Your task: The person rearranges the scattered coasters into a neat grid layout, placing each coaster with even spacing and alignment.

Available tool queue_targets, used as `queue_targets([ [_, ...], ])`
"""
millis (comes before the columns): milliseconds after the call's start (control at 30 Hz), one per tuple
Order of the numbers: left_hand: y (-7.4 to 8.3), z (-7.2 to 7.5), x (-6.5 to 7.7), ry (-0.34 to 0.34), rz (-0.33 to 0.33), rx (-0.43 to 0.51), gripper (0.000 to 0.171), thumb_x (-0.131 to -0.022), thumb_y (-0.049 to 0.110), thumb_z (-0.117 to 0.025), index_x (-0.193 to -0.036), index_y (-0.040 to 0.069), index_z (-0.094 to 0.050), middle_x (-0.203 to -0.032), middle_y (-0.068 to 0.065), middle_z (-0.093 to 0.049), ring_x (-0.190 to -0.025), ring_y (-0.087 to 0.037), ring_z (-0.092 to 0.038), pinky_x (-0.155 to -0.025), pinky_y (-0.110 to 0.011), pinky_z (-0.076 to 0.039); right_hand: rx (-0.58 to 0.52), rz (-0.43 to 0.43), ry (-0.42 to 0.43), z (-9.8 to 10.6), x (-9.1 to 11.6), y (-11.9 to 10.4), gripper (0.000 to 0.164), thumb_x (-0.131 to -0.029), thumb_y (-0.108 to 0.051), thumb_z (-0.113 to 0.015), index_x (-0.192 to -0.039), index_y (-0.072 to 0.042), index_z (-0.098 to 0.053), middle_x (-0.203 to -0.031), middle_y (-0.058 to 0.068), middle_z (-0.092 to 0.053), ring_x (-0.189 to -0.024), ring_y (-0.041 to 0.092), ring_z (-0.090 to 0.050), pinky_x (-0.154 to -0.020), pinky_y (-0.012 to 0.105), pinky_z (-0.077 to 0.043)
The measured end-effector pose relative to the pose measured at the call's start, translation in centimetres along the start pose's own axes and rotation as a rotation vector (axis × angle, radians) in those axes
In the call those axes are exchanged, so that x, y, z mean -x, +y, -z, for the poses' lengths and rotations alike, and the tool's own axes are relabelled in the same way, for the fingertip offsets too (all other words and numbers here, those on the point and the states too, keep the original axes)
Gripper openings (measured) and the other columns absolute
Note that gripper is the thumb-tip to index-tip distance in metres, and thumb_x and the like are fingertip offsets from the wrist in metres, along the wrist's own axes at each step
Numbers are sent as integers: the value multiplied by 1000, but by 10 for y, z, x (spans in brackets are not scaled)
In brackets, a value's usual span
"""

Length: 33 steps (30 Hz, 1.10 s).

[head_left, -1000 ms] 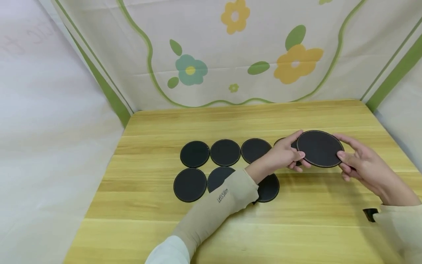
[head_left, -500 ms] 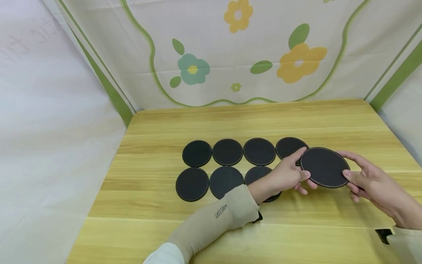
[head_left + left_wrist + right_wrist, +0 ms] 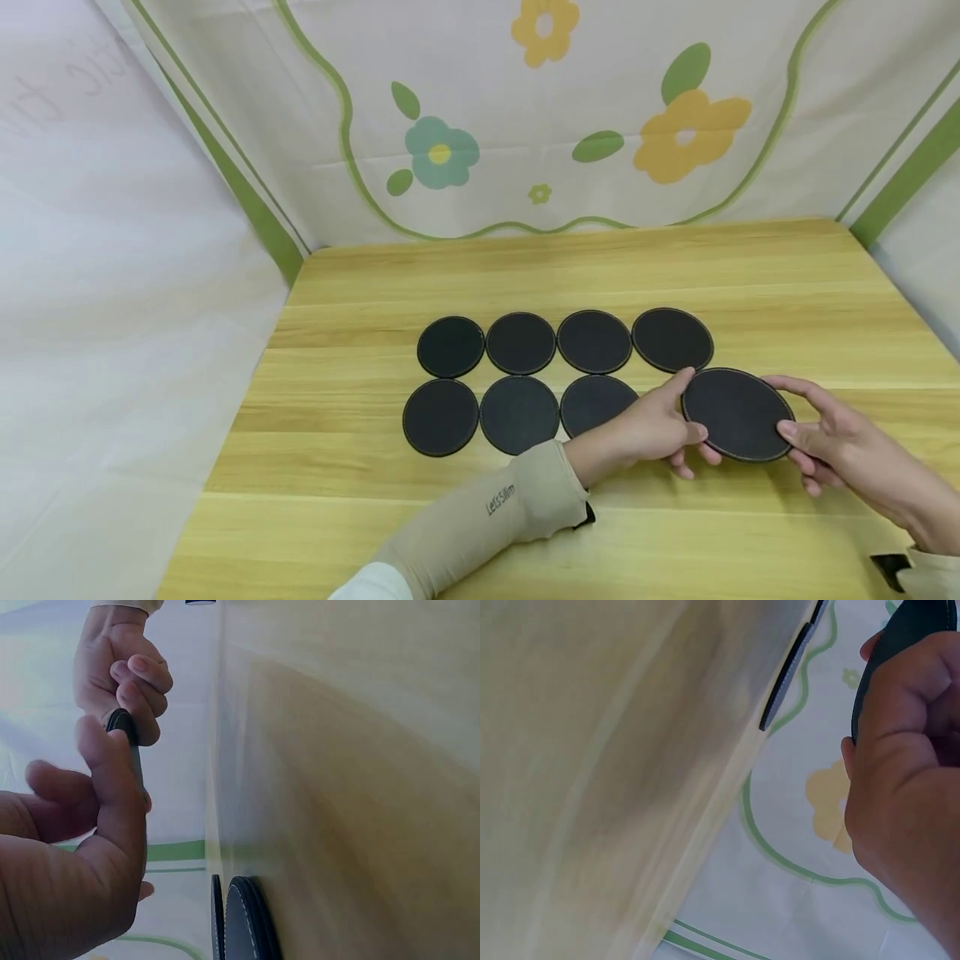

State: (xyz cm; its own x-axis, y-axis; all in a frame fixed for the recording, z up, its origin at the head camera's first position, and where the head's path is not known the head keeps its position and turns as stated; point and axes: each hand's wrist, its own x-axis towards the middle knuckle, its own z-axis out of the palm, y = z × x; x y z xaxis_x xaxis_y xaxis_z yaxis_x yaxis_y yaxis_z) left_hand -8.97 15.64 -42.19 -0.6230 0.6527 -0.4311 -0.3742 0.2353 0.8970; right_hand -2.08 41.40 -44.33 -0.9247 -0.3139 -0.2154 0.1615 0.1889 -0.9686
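Observation:
A round black coaster (image 3: 738, 414) with stitching round its edge is held between both hands above the table, at the right end of the front row. My left hand (image 3: 660, 423) pinches its left edge, thumb on top. On the opposite edge, my right hand (image 3: 847, 446) grips it with thumb above and fingers beneath. The left wrist view shows this coaster (image 3: 124, 724) edge-on, clear of the tabletop. Just behind it lies the last coaster (image 3: 672, 338) of the back row. My left hand partly covers the nearest front-row coaster (image 3: 596, 402).
Several matching black coasters lie flat in two neat rows, such as the one at back left (image 3: 451, 346) and one at front left (image 3: 440, 417). They rest on a light wooden table (image 3: 315, 533). A flower-patterned cloth (image 3: 540, 125) hangs behind the table's far edge.
Both hands have brought the coaster toward the front and lower, from beside the back row to the front row's right end. The back row's last coaster is now uncovered.

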Motion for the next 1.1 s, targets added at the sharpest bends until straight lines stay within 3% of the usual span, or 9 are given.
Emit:
queue_targets([
  [233,-3,-1,4,-42,97,-85,98,-98,7,-67,-163,33,1,-72,-8,-70,-39,-18,-51,-43,-33,-53,8,-44,-68,2,-3,2,57,-110,-5,-39,-151,-42,-26,-64,13,-54,-48,31,-56,-47,43,-54],
  [367,-5,-1,6,-55,123,-121,99,-98,10,-67,-163,31,5,-74,-7,-70,-41,-18,-52,-42,-31,-52,37,-76,-84,2,-6,0,56,-111,-8,-39,-148,-48,-27,-63,13,-55,-47,32,-56,-47,42,-54],
  [533,-4,1,8,-109,160,-237,98,-99,17,-67,-162,36,5,-73,-7,-67,-48,-21,-57,-46,-34,-54,120,-146,-43,-4,-14,-4,54,-112,-10,-37,-139,-55,-27,-64,10,-52,-43,26,-45,-46,39,-52],
  [667,-4,1,9,-171,199,-327,92,-101,22,-65,-162,34,2,-76,-4,-68,-53,-21,-61,-50,-32,-56,228,-207,25,-17,-20,-7,54,-110,-6,-40,-155,-26,-19,-65,10,-52,-43,20,-46,-45,37,-50],
  [767,-5,1,9,-188,216,-344,89,-102,24,-63,-163,27,0,-80,0,-69,-56,-21,-63,-52,-30,-56,293,-229,63,-26,-24,-10,55,-108,-3,-43,-153,0,-13,-65,11,-53,-44,21,-52,-45,36,-50],
  [933,-7,2,8,-172,215,-354,89,-102,25,-63,-163,19,1,-77,-2,-70,-56,-20,-64,-53,-29,-56,329,-242,73,-36,-31,-13,58,-106,-4,-49,-152,4,-15,-66,10,-53,-47,22,-55,-46,36,-51],
  [1100,-7,3,8,-162,224,-374,88,-102,26,-63,-163,17,1,-79,1,-70,-56,-19,-64,-52,-29,-56,317,-244,61,-42,-34,-13,63,-105,-6,-51,-152,6,-11,-67,11,-53,-48,24,-56,-47,38,-52],
])
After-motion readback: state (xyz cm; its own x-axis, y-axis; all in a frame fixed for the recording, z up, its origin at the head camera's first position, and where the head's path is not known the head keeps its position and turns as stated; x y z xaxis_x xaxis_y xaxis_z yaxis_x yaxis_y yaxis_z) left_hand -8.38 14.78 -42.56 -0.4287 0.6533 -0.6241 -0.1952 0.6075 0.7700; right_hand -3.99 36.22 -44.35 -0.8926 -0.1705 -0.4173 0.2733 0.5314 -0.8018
